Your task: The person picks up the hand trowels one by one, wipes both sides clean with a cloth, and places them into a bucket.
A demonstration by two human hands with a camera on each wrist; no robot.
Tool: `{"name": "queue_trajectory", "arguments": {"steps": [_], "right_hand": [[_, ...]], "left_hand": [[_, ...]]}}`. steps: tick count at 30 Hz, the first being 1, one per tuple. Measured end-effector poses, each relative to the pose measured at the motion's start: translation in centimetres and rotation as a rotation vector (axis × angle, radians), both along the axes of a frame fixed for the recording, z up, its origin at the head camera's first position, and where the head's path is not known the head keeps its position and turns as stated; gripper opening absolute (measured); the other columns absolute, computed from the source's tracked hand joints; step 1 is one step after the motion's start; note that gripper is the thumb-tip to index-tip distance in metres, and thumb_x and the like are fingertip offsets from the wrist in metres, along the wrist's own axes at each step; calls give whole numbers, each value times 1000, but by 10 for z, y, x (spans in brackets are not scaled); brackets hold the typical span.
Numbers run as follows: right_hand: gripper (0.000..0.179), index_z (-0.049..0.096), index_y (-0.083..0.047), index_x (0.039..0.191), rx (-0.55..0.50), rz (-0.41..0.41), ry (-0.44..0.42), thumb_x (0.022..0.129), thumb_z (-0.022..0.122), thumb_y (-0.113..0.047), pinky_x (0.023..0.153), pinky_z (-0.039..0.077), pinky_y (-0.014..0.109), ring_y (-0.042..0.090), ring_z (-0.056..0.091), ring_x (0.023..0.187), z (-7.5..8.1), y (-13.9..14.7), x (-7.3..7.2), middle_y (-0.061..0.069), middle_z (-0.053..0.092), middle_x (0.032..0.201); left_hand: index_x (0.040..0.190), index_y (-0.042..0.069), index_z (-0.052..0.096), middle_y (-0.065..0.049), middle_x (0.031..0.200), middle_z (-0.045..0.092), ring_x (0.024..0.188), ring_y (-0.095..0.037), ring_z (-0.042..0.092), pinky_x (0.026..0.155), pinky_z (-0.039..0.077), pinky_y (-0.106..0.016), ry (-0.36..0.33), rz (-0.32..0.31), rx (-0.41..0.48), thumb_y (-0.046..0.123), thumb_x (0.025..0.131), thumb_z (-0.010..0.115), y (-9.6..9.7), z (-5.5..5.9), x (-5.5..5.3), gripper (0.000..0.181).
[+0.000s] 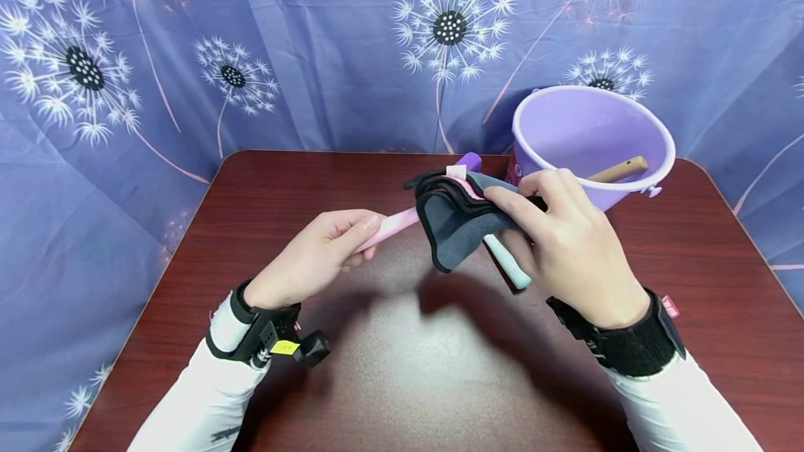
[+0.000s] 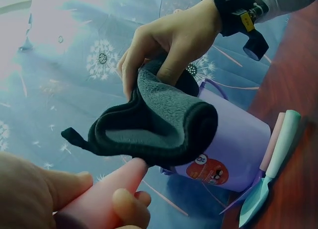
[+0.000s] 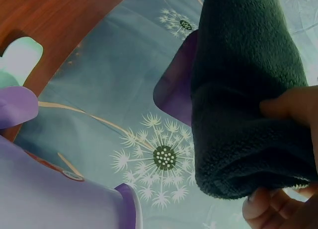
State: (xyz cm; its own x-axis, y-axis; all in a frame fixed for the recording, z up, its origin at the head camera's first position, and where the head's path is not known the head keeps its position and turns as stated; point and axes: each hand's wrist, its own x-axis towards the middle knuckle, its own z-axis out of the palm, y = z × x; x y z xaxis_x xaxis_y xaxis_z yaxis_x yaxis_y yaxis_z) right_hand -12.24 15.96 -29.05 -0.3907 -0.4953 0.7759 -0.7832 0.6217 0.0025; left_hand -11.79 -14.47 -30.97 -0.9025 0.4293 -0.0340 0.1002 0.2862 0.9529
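Left hand (image 1: 328, 248) gripping handle (image 1: 394, 224); right (image 1: 568, 246), pinching cloth (image 1: 457, 223)

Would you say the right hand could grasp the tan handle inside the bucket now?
Probably not: the right hand holds the grey cloth, though the open bucket leaves the tan handle exposed.

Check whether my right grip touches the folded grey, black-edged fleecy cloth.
Touching: the left wrist view shows the right grip pinching the grey cloth.

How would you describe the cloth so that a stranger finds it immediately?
On the table, find the purple bucket, back right. Left of it, the right hand holds the cloth. Its dark grey, black-edged fabric sets it apart from the pink handle.
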Motion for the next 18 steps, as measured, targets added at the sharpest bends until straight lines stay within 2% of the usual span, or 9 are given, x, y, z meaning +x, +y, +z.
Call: {"name": "queue_trajectory", "arguments": {"steps": [3, 6, 9, 13, 18], "right_hand": [[30, 69, -2, 115, -24, -34, -4, 91, 56, -12, 64, 38, 44, 35, 46, 75, -1, 2, -2, 18, 52, 91], [31, 69, -2, 116, -38, -70, -13, 89, 56, -13, 66, 39, 46, 36, 47, 76, -2, 6, -4, 19, 51, 91], [33, 68, -1, 116, -48, -111, -35, 88, 55, -13, 68, 41, 48, 35, 48, 78, -4, 11, -5, 19, 51, 91], [32, 68, -2, 116, -67, -170, -66, 89, 57, -14, 69, 43, 49, 32, 48, 76, -6, 16, -7, 18, 50, 92], [31, 69, -4, 114, -104, -223, -89, 88, 55, -15, 68, 42, 48, 31, 48, 73, -6, 18, -7, 17, 50, 92]], "left_hand": [[83, 10, 56, -13, 74, 48, 61, -20, 37, 53, 29, -27, 24, -25, -53, 40, 105, 49, -1, 1, 0, 38], [95, 19, 64, -8, 76, 54, 59, -18, 40, 50, 30, -26, 80, -49, -130, 40, 104, 50, -3, 2, 0, 27], [108, 28, 66, -6, 78, 57, 58, -17, 42, 47, 31, -28, 138, -83, -188, 43, 103, 51, -6, 3, 0, 22], [113, 31, 64, -2, 79, 57, 63, -15, 46, 56, 37, -30, 204, -121, -228, 45, 104, 49, -7, 5, 1, 22], [118, 31, 64, 5, 84, 61, 75, -10, 54, 68, 44, -31, 239, -103, -253, 43, 104, 48, -7, 7, 3, 24]]}}
